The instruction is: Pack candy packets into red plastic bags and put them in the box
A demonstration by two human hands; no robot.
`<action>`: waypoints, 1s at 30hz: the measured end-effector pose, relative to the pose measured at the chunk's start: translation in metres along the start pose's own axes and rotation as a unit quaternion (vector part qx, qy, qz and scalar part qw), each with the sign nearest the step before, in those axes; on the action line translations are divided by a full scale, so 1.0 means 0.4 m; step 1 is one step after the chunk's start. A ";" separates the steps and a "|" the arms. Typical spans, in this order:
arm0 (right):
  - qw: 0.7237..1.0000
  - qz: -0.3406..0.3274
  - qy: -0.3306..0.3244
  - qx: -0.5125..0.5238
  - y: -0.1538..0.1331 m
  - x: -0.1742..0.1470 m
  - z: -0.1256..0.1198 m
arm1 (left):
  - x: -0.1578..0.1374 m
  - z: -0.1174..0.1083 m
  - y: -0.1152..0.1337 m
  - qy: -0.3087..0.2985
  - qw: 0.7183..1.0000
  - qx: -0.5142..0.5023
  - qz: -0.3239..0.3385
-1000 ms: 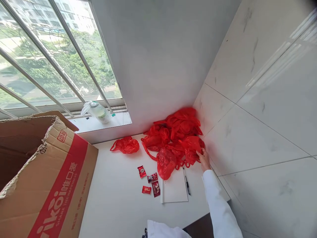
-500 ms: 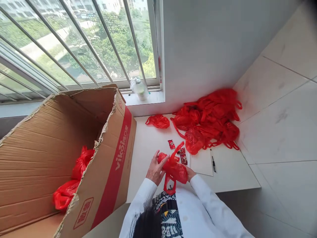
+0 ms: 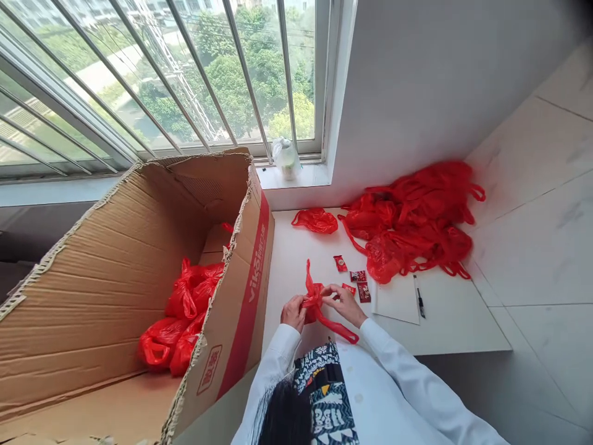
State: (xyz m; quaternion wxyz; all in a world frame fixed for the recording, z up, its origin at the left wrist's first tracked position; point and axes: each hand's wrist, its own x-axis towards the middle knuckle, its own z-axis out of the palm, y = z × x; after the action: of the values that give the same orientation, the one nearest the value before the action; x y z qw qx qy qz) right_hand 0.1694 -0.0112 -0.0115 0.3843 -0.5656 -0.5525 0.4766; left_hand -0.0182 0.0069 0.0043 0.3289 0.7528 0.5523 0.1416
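White bench (image 3: pixel 286 266), barred window (image 3: pixel 264 77) behind. Left hand (image 3: pixel 293 313) and right hand (image 3: pixel 345 303) both pinch red bag (image 3: pixel 314 296) by its gathered top; it's between carton (image 3: pixel 245 309) and small packets (image 3: pixel 364 292).

Right hand (image 3: pixel 345 304) moved from side of red bag (image 3: pixel 314 295) to its now-bunched top.

A white notebook (image 3: pixel 395 303) lies toward the front edge of the desk (image 3: pixel 467 327), a black pen (image 3: pixel 421 301) just to its right. A plastic-wrapped container (image 3: pixel 287 163) stands near the windowsill's (image 3: pixel 315 175) right end, before a barred window (image 3: pixel 266 80).
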 end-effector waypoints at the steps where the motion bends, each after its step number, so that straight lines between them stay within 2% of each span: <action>1: 0.999 -0.029 -0.025 -0.039 -0.010 -0.006 0.011 | 0.004 0.000 -0.004 -0.005 1.000 -0.002 0.004; 4: 0.991 -0.058 -0.039 -0.118 -0.019 -0.015 0.046 | 0.019 -0.009 -0.014 -0.029 0.999 -0.008 0.023; 9: 0.976 -0.036 -0.064 -0.206 0.001 -0.014 0.061 | 0.027 -0.033 -0.040 -0.046 0.999 -0.008 0.028; 15: 0.974 0.001 0.035 -0.225 0.028 -0.013 0.018 | 0.015 -0.010 -0.091 0.002 0.998 0.011 -0.060; 19: 0.964 0.043 0.040 -0.260 0.084 -0.024 0.016 | 0.000 0.017 -0.129 0.017 0.991 0.042 -0.127; 21: 0.953 0.053 0.038 -0.297 0.104 -0.034 0.022 | -0.009 0.018 -0.134 0.019 0.988 0.067 -0.137; 24: 0.936 0.022 0.032 -0.351 0.095 -0.045 0.033 | -0.016 0.014 -0.110 0.015 0.990 0.098 -0.098; 27: 0.927 -0.044 0.024 -0.372 0.056 -0.040 0.048 | -0.006 0.026 -0.062 -0.023 0.994 0.107 -0.024; 30: 0.917 -0.068 -0.005 -0.394 0.027 -0.015 0.071 | 0.019 0.054 -0.029 -0.051 0.993 0.105 -0.008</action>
State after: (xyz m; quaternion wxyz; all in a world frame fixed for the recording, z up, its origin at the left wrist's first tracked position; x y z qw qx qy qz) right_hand 0.1452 -0.0209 -0.0284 0.1590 -0.6302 -0.7344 0.1957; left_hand -0.0116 0.0085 -0.0202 0.2766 0.7851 0.5525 0.0420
